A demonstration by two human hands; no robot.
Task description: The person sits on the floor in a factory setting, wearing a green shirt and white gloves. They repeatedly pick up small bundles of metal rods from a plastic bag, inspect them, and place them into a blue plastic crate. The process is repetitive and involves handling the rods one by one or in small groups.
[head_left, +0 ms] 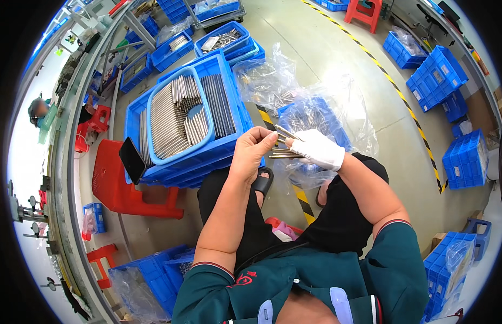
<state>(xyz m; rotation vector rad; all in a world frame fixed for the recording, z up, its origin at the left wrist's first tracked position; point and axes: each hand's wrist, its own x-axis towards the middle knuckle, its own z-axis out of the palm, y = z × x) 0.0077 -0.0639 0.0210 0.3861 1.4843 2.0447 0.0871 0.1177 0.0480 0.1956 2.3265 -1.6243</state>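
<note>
My right hand (320,150), in a white glove that leaves the fingertips bare, is closed around several thin metal rods (286,153). Their ends stick out toward the left. My bare left hand (252,151) is closed in a pinch of thumb and forefinger at the end of one of these rods. Below and beyond my hands, a blue crate (337,125) lined with clear plastic holds many more loose rods (310,120). To the left, a light-blue tray (209,121) with neat rows of rods (167,121) rests on stacked blue crates (237,110).
A phone (133,160) leans at the crates' near left corner. Beside them stands a red stool (113,178). Clear plastic bags (270,75) lie on the floor near the striped tape (394,81). More blue crates (437,78) line the right side. Another person (40,110) is at far left.
</note>
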